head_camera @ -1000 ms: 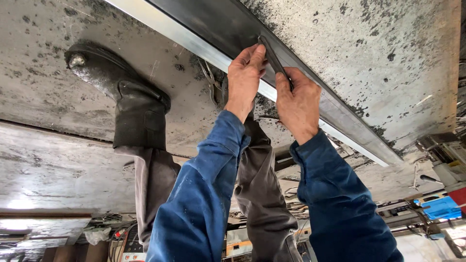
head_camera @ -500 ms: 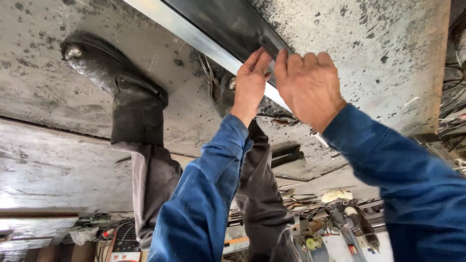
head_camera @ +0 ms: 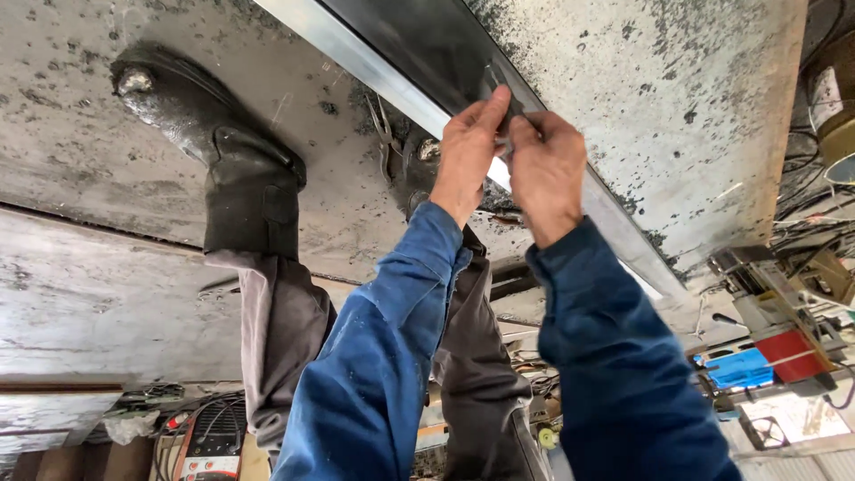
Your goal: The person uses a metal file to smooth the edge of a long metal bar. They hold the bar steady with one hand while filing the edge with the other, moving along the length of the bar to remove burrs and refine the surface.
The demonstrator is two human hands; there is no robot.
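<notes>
Both hands are meeting at the metal rail (head_camera: 374, 67), a long pale strip with a dark panel (head_camera: 419, 44) beside it, running diagonally across the stained concrete floor (head_camera: 623, 80). The left hand (head_camera: 468, 151) is pinching with fingertips at a small flat metal piece (head_camera: 500, 147) lying against the rail. The right hand (head_camera: 545, 169) is closing its fingers on the same piece from the other side of the rail, so the two hands are touching. What exactly the piece is cannot be told. Both sleeves are blue. A black rubber boot (head_camera: 214, 151) is standing well to the left of the rail; a second boot (head_camera: 414, 165) is just beside the rail, partly hidden behind the left hand. A blue case (head_camera: 737, 367) is lying near the rail's far right end.
</notes>
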